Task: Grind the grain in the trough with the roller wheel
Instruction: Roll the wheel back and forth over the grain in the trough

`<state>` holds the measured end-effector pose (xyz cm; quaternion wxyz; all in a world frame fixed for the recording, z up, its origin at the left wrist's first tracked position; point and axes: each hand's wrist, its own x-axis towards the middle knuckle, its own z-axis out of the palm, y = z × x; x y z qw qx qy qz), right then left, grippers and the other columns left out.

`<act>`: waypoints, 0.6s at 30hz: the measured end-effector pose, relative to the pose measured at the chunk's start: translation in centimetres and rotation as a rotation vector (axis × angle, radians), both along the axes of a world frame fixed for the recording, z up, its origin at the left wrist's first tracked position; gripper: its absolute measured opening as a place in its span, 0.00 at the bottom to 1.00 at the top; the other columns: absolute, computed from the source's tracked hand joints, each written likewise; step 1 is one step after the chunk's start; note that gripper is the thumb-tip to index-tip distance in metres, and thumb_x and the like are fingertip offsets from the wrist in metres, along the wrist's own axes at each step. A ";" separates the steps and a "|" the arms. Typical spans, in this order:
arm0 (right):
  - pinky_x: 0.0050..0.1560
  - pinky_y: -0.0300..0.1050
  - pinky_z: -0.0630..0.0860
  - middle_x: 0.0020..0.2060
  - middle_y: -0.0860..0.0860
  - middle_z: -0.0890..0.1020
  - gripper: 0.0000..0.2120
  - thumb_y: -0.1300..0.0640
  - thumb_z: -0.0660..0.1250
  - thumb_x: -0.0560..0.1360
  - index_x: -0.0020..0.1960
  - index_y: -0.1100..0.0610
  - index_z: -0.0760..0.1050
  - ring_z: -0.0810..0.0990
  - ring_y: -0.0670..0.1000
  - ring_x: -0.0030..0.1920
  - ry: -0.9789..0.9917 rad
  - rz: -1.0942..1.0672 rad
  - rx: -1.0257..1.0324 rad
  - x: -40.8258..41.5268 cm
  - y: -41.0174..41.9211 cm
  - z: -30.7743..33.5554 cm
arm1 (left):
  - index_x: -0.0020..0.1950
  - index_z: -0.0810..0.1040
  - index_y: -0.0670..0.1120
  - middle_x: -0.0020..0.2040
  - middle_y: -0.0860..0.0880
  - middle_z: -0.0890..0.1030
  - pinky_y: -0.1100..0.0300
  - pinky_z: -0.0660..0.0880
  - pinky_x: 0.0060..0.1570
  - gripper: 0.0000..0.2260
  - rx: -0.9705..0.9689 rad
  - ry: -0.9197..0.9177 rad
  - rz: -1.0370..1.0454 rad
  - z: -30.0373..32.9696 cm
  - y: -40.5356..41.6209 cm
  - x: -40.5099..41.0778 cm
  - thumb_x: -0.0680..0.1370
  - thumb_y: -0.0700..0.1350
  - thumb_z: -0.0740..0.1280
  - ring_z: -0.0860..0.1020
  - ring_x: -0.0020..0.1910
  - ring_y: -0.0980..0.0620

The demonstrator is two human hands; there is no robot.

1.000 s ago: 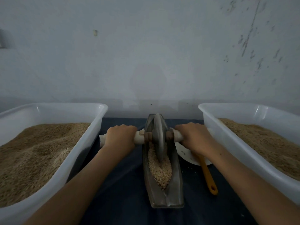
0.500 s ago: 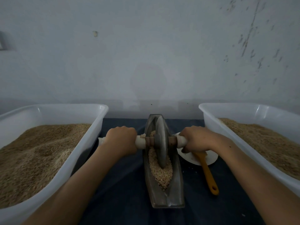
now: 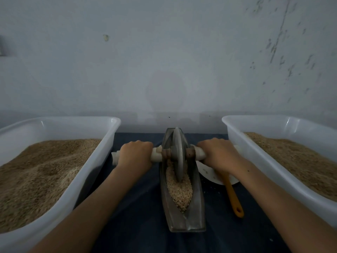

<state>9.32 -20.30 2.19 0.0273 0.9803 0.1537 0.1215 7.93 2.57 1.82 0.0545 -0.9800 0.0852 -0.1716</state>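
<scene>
A narrow boat-shaped metal trough [image 3: 197, 212] lies lengthwise on the dark cloth in front of me. Pale crushed grain [image 3: 179, 192] fills its near half. The grey roller wheel [image 3: 177, 154] stands upright in the far half of the trough, its lower edge sunk in the grain. A white axle handle runs through the wheel to both sides. My left hand [image 3: 135, 154] is wrapped around the left end of the handle. My right hand [image 3: 218, 154] grips the right end.
A white plastic tub [image 3: 94, 161] of brown grain stands at the left, another white tub [image 3: 255, 152] of grain at the right. A white dish [image 3: 211, 175] with an orange-handled spatula [image 3: 233, 198] lies right of the trough. A grey wall rises close behind.
The wheel rolled a little toward me along the trough, then back to the far end. Both hands stayed on the handle.
</scene>
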 end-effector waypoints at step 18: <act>0.42 0.46 0.74 0.40 0.47 0.78 0.04 0.53 0.62 0.76 0.44 0.48 0.68 0.78 0.50 0.42 -0.154 0.039 0.008 0.3 0.1 -0.8 | 0.49 0.68 0.49 0.46 0.51 0.78 0.58 0.66 0.40 0.05 -0.094 -0.030 -0.017 -0.5 0.3 -0.1 0.77 0.48 0.63 0.75 0.43 0.51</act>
